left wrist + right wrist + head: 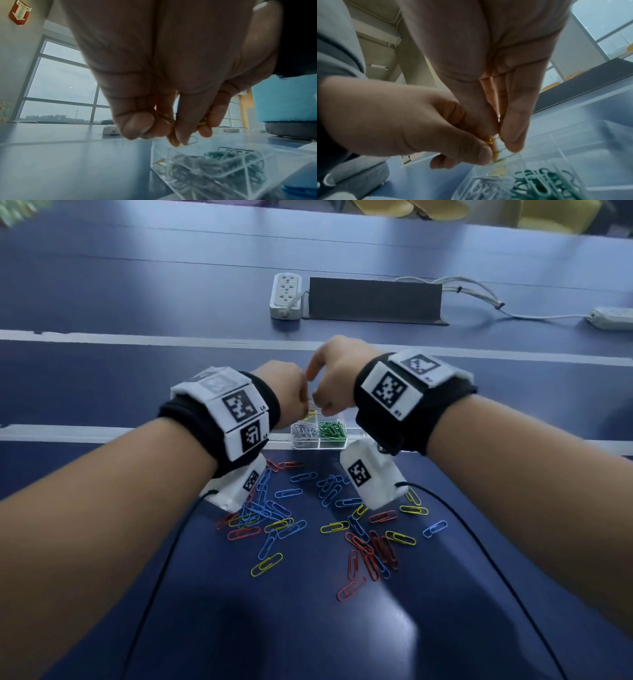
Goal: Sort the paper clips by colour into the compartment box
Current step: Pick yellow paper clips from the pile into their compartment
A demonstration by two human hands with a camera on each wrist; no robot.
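The compartment box (320, 440), a clear plastic one, was taken as the landmark. Left of it and slightly above, the left hand (286, 395) was held with its fingers curled; yellow paper clips (165, 118) were pinched between its thumb and fingertips, as was seen in the left wrist view. Just right of that hand and touching it, the right hand (334, 378) was held over the far part of the box, its thumb and fingers brought together on the same yellow clips; how firmly they were gripped could not be told from the blurred right wrist view. Directly below the two hands, a few yellow clips (310, 415) were seen in a far compartment of the box. In the near left compartment silver paper clips (305, 432) were heaped, and in the near right one green paper clips (331, 430). On the near side of the box, the loose paper clips (329, 518) in blue, yellow and orange-red were spread over the blue table (102, 378), unsorted. Well beyond the box, a white power strip (286, 296) was laid on the table, with a dark flat panel (375, 299) just to its right and a second power strip (613, 318) further right, joined by white cables
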